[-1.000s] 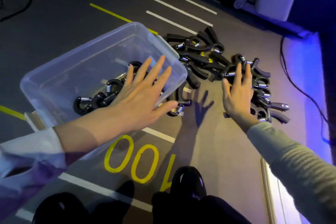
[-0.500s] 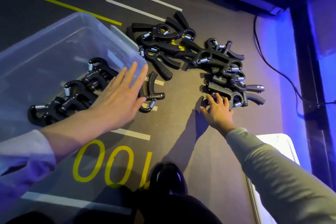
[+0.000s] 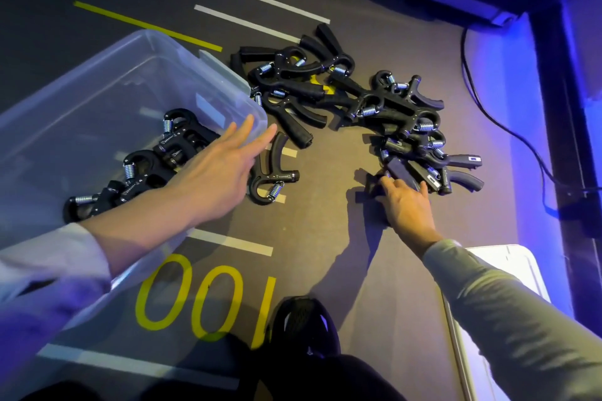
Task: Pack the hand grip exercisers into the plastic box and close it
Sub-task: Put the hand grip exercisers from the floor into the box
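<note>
Several black hand grip exercisers with silver coil springs (image 3: 374,107) are lying in a loose arc on the dark floor, to the right of a clear plastic storage box (image 3: 136,81) that is sitting open. More of the same black grippers (image 3: 153,163) are lying inside the box along its near wall. One lone black exerciser (image 3: 272,172) is resting on the floor just beside the box's right corner. The left hand (image 3: 218,172) is stretching out flat over that corner, fingers straight and gripping nothing, its fingertips close to the lone exerciser. The right hand (image 3: 405,202) is reaching to the near end of the arc, its fingers touching the black handles at the pile's edge; whether they are actually clasping one, I cannot tell. A white lid-like panel (image 3: 508,270) is showing under the right sleeve. Yellow "100" floor lettering (image 3: 202,296) is lying near a black shoe (image 3: 303,325), and a dark cable (image 3: 508,127) is running along the blue-lit right side.
</note>
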